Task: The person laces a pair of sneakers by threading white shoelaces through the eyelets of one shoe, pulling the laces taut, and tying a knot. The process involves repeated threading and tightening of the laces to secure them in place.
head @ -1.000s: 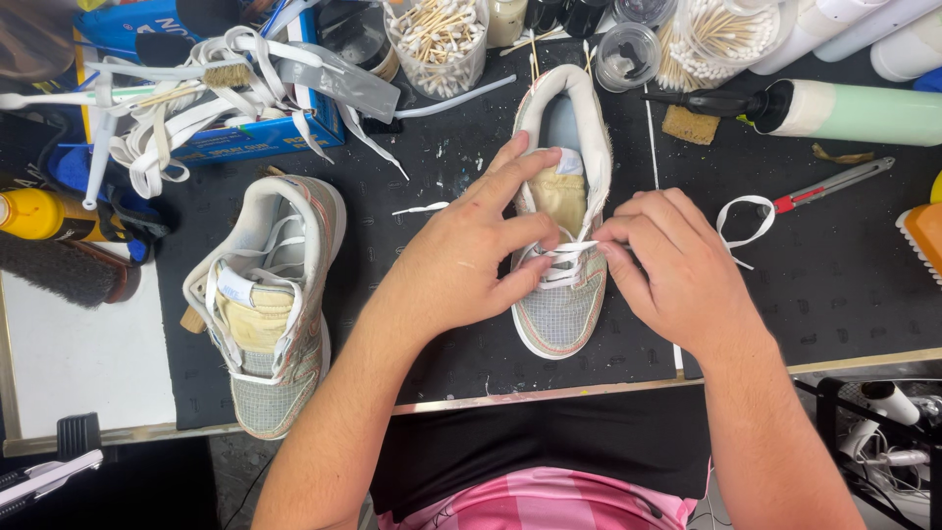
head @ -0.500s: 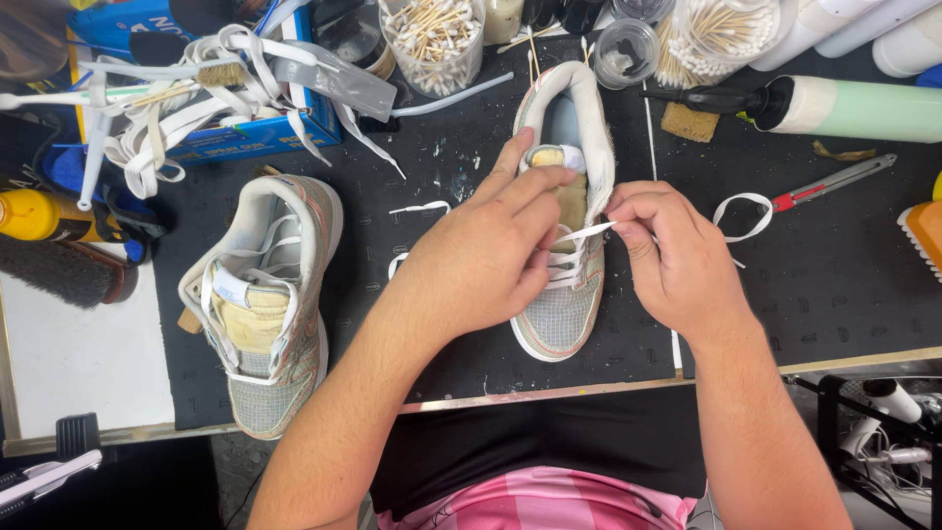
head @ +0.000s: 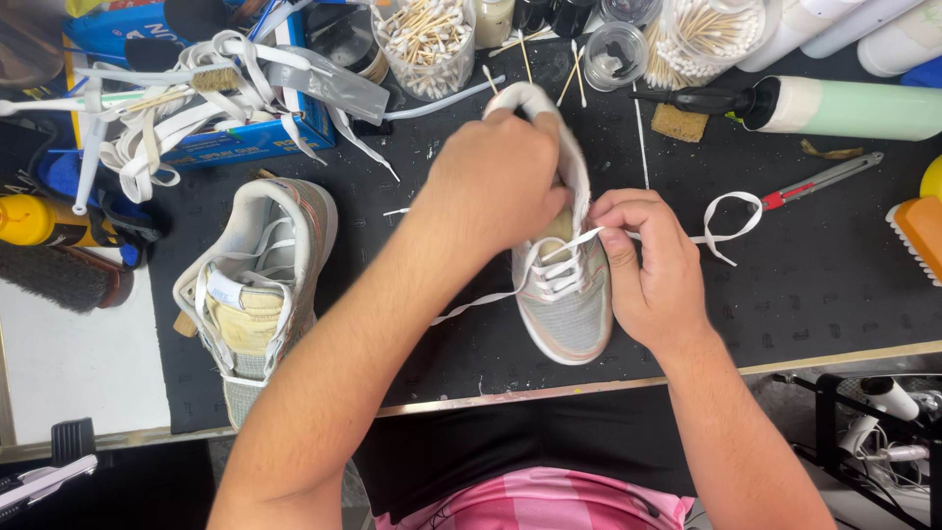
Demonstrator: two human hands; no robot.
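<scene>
— Where's the shoe being laced?

— The grey shoe (head: pixel 564 304) lies near the bench (head: pixel 824 294) front edge, middle. The left hand (head: pixel 496 182) is clamped over its opening, hiding the tongue; the right hand (head: pixel 653 270) pinches the white lace (head: pixel 721 221).

— What's around?

— A second shoe (head: pixel 260 285) to the left; cotton-swab jars (head: pixel 427 44) and a green bottle (head: pixel 844 106) along the back edge.

A black-matted desk (head: pixel 814 285) carries a grey sneaker (head: pixel 564 304) at centre, its mate (head: pixel 257 294) at nine o'clock, cotton-swab jars (head: pixel 424 44) at twelve, a green bottle (head: pixel 844 106) at two.
</scene>
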